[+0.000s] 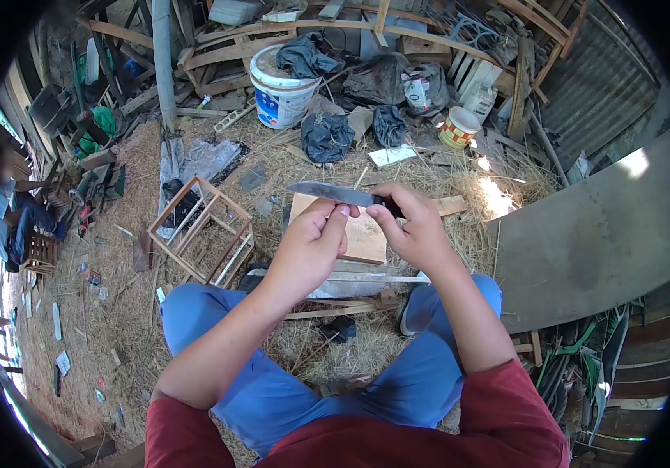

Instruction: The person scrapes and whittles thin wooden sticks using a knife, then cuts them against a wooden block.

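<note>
A knife (331,192) with a grey blade and dark handle is held level in front of me, its tip pointing left. My right hand (411,222) is wrapped round the dark handle, thumb toward the blade. My left hand (321,238) has its fingers closed at the lower edge of the blade, near the handle; whether they pinch the blade or something small against it is hidden. Beneath both hands lies a light wooden board (366,238) on the ground between my knees.
A wooden frame (202,230) stands left of the board. Beyond are a white bucket (284,97), black bags (327,136) and a small yellow-red bucket (459,127). A large sheet (592,234) is at the right. Another person (11,207) sits at the far left.
</note>
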Available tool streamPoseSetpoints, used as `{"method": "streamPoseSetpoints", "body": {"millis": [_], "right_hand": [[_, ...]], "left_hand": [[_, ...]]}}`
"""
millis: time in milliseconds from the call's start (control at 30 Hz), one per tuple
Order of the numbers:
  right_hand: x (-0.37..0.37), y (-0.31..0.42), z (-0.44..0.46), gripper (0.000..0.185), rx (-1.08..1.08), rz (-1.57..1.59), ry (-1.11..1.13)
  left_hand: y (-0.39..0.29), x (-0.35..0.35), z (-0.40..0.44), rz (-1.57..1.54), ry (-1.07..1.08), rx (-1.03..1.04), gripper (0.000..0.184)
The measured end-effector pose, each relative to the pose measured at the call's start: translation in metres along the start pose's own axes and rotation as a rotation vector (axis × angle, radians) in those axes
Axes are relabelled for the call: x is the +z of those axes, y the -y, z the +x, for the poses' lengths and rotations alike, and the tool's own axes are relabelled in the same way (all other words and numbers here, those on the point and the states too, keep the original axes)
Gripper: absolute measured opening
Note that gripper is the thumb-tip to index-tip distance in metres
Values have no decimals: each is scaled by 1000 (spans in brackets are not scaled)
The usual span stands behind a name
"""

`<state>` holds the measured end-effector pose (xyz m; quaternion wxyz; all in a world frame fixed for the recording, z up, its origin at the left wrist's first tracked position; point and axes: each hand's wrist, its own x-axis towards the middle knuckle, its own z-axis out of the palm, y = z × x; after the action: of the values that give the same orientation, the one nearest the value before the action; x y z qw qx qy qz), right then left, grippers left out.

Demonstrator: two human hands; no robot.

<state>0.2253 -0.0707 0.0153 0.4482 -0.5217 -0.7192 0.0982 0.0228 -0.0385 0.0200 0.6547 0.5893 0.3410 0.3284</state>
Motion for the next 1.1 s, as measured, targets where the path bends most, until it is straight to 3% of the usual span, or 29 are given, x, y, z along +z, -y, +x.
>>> {"method": "streamPoseSetpoints", "body": {"millis": [733, 800, 900, 1033, 1100], "right_hand": [[0, -3, 4, 26, -50, -118, -85], [-7, -12, 9, 25, 210, -176, -192], [-35, -35, 17, 25, 339, -164, -261], [-22, -18, 5, 24, 279, -67, -220], [-6, -3, -3, 24, 147, -90, -74]], "left_hand": [[-6, -3, -9, 155, -77, 79, 22], [-11, -2, -11, 129, -70, 86, 21], [-11, 2, -16, 121, -40, 93, 19], [3, -5, -6, 60, -48, 66, 19], [3, -5, -5, 54, -53, 55, 19]]}}
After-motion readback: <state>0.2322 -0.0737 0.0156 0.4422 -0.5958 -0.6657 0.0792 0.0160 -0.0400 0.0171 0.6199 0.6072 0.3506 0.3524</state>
